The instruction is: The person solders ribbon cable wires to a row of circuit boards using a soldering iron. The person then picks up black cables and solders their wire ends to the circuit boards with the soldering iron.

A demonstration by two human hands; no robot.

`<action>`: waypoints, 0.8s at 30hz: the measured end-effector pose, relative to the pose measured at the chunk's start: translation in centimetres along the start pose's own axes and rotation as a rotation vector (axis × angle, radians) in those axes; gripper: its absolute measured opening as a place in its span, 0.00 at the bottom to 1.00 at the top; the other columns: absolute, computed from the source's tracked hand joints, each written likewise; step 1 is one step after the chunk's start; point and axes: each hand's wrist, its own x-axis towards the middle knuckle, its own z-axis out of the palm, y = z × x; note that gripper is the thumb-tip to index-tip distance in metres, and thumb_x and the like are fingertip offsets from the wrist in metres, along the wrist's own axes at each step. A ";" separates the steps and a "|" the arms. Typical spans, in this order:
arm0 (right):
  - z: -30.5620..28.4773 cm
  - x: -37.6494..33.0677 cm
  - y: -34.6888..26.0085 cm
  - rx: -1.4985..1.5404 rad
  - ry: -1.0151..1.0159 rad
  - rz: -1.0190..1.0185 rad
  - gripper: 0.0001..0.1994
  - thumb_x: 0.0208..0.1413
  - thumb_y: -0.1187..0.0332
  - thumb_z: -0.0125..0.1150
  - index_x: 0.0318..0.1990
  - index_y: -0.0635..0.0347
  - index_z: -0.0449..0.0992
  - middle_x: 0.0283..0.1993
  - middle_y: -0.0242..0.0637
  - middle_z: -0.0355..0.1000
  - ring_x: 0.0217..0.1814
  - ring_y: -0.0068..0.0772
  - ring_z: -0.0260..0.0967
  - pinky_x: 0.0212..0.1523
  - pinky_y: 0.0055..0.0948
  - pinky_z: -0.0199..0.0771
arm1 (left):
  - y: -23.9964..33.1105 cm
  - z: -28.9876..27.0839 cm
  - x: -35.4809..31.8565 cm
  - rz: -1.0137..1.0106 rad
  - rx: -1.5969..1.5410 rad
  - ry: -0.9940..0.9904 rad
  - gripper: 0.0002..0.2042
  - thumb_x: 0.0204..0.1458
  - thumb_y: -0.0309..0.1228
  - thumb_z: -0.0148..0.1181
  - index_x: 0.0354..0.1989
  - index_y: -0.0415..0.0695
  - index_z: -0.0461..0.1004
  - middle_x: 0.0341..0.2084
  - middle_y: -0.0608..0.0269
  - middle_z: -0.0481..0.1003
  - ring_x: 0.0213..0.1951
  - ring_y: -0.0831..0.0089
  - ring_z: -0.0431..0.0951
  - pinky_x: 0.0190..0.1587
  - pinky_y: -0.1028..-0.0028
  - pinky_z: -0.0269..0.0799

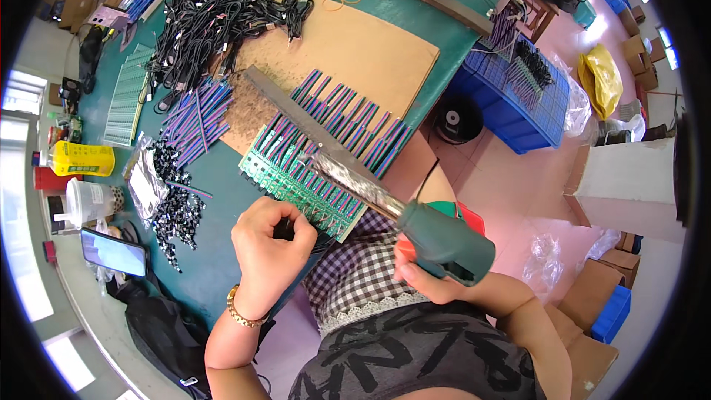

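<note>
My right hand point(433, 281) grips a green soldering gun point(448, 241) with a red trigger, its metal shaft pointing up and left over the green circuit board panel point(285, 178). Where its tip ends against the board is hard to make out. Multicoloured ribbon wires point(378, 130) run across the board and stick out past its far side. A long dark metal bar point(285, 104) lies across these wires. Beside the board's near left edge, my left hand point(274, 241) is closed, thumb and fingers curled together. Whatever it may hold is hidden.
Cardboard point(370, 48) lies partly under the wires. Black cables point(207, 22) are heaped at the far left, with loose ribbon wires point(196, 122) and small black parts point(178, 215) nearer. A phone point(113, 252) stands at left. A blue crate point(511, 104) is right of the table.
</note>
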 end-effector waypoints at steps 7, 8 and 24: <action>-1.1 -2.2 0.8 -0.519 0.018 -0.311 0.12 0.39 0.73 0.69 0.35 0.60 0.79 0.31 0.36 0.76 0.26 0.37 0.74 0.24 0.32 0.72 | -0.3 0.6 0.4 -0.023 0.012 -0.034 0.03 0.37 0.19 0.60 0.19 0.36 0.71 0.16 0.61 0.69 0.19 0.74 0.69 0.24 0.76 0.64; -1.3 -2.4 0.1 -0.583 -0.027 -0.241 0.12 0.38 0.72 0.69 0.35 0.60 0.79 0.31 0.36 0.76 0.27 0.37 0.74 0.24 0.31 0.72 | -0.1 0.6 0.5 -0.021 0.042 -0.045 0.04 0.37 0.19 0.60 0.19 0.37 0.71 0.15 0.61 0.69 0.18 0.73 0.69 0.24 0.75 0.64; -1.5 -2.1 0.6 -0.560 -0.051 -0.336 0.12 0.39 0.72 0.67 0.36 0.59 0.79 0.33 0.35 0.76 0.29 0.35 0.74 0.26 0.29 0.73 | -0.2 0.8 0.5 0.004 0.070 -0.050 0.03 0.35 0.18 0.59 0.18 0.37 0.71 0.14 0.60 0.67 0.18 0.70 0.67 0.23 0.73 0.63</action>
